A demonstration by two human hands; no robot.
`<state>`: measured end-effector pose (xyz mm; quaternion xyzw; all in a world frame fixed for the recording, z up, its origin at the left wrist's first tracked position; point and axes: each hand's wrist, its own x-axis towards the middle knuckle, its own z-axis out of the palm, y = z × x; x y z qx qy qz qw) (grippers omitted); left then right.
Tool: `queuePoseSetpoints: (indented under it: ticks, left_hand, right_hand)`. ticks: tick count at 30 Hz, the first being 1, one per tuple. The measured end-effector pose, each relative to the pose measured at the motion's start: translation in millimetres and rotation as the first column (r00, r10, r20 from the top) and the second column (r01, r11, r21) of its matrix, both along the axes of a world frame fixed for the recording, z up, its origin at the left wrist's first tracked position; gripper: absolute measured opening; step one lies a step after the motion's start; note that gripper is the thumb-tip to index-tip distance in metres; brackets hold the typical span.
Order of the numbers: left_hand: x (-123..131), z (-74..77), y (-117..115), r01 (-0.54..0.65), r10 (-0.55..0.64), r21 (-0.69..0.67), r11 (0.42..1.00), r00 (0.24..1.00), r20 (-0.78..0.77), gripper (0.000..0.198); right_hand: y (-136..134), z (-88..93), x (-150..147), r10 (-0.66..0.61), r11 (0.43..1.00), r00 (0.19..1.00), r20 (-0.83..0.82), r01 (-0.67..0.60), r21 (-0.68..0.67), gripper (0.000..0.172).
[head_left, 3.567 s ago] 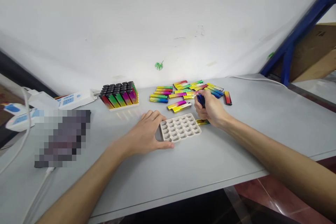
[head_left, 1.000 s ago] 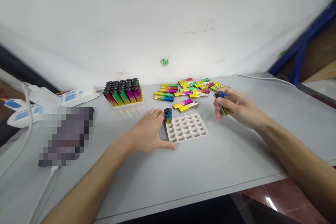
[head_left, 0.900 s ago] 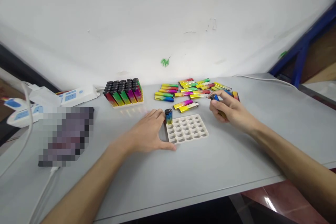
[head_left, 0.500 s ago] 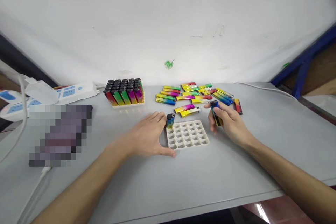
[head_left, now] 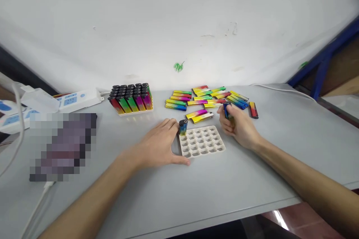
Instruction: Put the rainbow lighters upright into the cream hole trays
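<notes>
My left hand [head_left: 157, 143] grips the left side of a white tray [head_left: 202, 153] with rows of oval holes, its thumb at the near corner. One blue-and-gold lighter [head_left: 183, 127] with a black top stands upright in the tray's far left hole, beside my fingers. To the right of the tray, my right hand [head_left: 238, 123] is closed around a blue lighter [head_left: 226, 109], held above the table. My fingers hide its lower part. Behind the tray several shiny multicoloured lighters [head_left: 200, 116] lie flat in a loose pile.
A second tray [head_left: 136, 112], packed with upright black-topped lighters, stands at the back left. On the left are power strips [head_left: 74, 99] with white cables and a pixelated flat device [head_left: 67, 145]. One red lighter [head_left: 253, 110] lies apart, right of the pile. A white wall rises behind.
My right hand has turned slightly and its fingers have curled further around the blue lighter. My left hand keeps its grip on the tray. The whole view has shifted slightly.
</notes>
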<state>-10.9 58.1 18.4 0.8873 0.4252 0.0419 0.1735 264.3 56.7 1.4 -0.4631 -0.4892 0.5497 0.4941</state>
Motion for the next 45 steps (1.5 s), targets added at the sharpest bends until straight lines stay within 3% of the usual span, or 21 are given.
queuePoseSetpoints:
  ticks: [4, 15, 22, 29, 36, 41, 45]
  left_hand:
    - [-0.1, 1.7, -0.2, 0.004, -0.004, -0.007, 1.0, 1.0, 0.003, 0.086]
    - [-0.7, 0.2, -0.1, 0.003, -0.003, 0.004, 1.0, 1.0, 0.001, 0.087]
    - [-2.0, -3.2, 3.0, 0.031, -0.029, 0.043, 0.999, 0.999, -0.034, 0.089]
    - [-4.9, -2.5, 2.0, 0.008, -0.008, 0.001, 1.0, 0.999, -0.033, 0.091]
    - [-2.1, -0.1, 2.5, -0.021, 0.021, -0.028, 0.999, 1.0, 0.009, 0.092]
    - [-0.4, 1.5, 1.7, -0.02, 0.021, -0.022, 1.0, 0.999, 0.032, 0.092]
    - [0.5, 3.3, 0.1, -0.014, 0.015, -0.029, 0.999, 0.999, 0.033, 0.089]
  right_hand:
    - [15.3, 2.2, -11.3, -0.046, 0.999, 0.998, -0.049, 0.045, -0.018, 0.063]
    - [25.4, -0.5, -16.5, -0.101, 0.985, 0.985, -0.138, 0.08, -0.153, 0.056]
    - [24.5, 0.0, -17.2, -0.066, 0.991, 0.989, -0.13, 0.05, -0.121, 0.063]
    - [25.8, -1.8, -16.7, -0.08, 0.989, 0.99, -0.114, 0.065, -0.133, 0.057]
    - [22.8, -5.9, -15.4, -0.018, 1.0, 1.0, -0.009, 0.018, -0.019, 0.058]
    - [5.9, 24.3, -8.3, -0.027, 0.967, 0.927, 0.375, -0.07, 0.245, 0.045]
    - [1.4, 39.8, -13.8, 0.076, 0.94, 0.926, 0.369, -0.19, 0.283, 0.033]
